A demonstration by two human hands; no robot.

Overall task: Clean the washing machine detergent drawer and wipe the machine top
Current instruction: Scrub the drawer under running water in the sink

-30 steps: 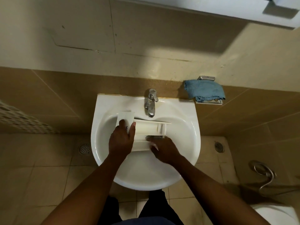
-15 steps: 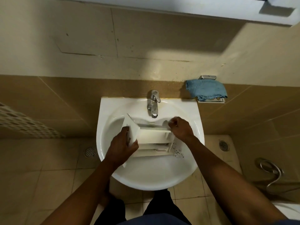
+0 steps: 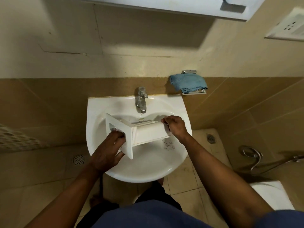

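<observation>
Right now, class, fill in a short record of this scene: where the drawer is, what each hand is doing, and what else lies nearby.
Drawer: detergent drawer, tilted, held over the sink below the tap
Left: left hand grips the drawer's front panel
Right: right hand grips its rear end
Debris: dark specks in the bowl beside the drawer
Cloth: blue cloth on the wall rack, untouched

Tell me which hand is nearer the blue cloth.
Right. The right hand grips the rear end of the drawer, below and left of the blue cloth; the left hand holds its front panel, farther down-left.
</observation>
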